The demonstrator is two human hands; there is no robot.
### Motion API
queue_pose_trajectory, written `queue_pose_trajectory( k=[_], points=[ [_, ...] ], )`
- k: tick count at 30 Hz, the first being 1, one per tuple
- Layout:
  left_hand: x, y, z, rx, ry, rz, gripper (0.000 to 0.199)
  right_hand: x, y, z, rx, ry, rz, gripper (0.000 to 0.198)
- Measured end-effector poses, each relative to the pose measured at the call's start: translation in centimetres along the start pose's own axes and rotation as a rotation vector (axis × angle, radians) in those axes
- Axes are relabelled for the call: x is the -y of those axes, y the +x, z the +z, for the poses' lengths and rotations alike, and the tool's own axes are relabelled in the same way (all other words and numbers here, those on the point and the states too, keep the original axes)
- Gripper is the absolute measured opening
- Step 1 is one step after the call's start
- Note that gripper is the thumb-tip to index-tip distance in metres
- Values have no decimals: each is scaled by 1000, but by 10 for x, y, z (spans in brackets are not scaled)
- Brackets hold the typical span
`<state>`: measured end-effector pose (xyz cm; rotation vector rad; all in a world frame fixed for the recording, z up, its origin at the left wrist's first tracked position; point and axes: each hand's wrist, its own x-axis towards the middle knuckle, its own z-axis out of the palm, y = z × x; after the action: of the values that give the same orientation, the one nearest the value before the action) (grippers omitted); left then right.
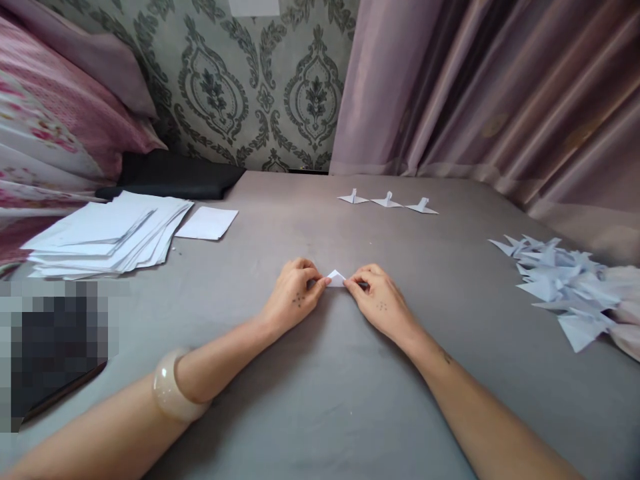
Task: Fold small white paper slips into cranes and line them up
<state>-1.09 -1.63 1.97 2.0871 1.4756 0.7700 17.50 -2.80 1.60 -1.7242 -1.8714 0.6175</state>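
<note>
A small folded piece of white paper (pixel 336 277) is held between my two hands at the middle of the grey surface. Its upper edges meet in a point. My left hand (pixel 296 293) pinches its left corner between thumb and fingers. On the other side, my right hand (pixel 381 297) pinches the right corner in the same way. Behind my hands, three folded paper birds (pixel 389 199) stand in a row. Parts of the paper are covered by my fingertips.
Stacked white paper sheets (pixel 100 233) lie at the left, beside a smaller square stack (pixel 209 223) and a black folded cloth (pixel 175 175). A dark, pixelated object (pixel 60 353) sits front left. Several folded paper birds (pixel 565 273) are heaped at the right near the curtain (pixel 450 87).
</note>
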Motion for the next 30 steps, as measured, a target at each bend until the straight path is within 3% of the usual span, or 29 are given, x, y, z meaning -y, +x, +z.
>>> queue_pose_trajectory(
  k=[7, 17, 30],
  points=[
    [-1, 1, 2, -1, 11, -36, 19, 7, 1, 2, -35, -78, 75, 22],
    [-1, 7, 6, -19, 10, -78, 16, 3, 3, 3, -51, -71, 55, 21],
    [3, 12, 0, 65, -16, -117, 20, 4, 4, 1, -21, -45, 85, 20]
  ],
)
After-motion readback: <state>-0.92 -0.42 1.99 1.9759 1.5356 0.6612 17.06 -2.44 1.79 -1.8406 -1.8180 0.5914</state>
